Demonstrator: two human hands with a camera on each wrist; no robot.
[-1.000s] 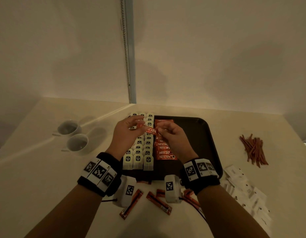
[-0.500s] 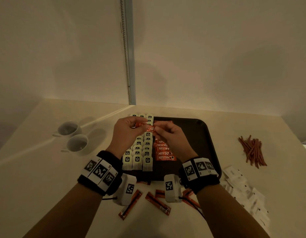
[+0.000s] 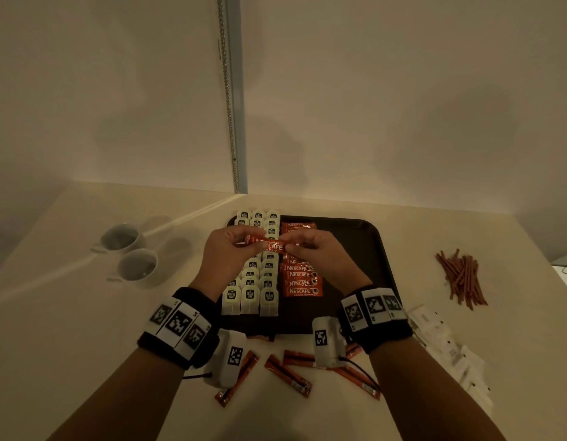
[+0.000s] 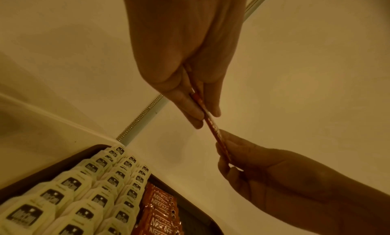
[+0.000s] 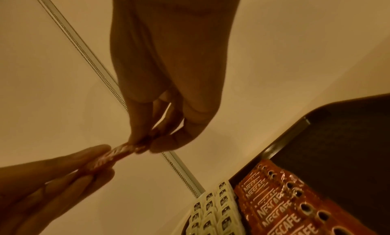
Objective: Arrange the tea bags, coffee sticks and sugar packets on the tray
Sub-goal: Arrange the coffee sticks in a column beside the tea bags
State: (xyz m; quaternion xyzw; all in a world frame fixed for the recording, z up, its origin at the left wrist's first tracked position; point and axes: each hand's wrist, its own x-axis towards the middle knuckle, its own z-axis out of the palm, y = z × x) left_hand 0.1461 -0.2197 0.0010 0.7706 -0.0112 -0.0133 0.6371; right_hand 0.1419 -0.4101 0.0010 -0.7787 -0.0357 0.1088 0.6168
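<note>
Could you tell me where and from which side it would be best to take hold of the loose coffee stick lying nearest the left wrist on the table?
The loose coffee stick lies flat and slanted on the table, its near end pointing left. It is long, thin and flat, so probably pinch its middle across the narrow width, from above. Its upper end sits under the left wrist camera; approaching from the near left seems easiest.

coffee sticks: middle rows behind right hand | tea-bag labels illegible
</note>
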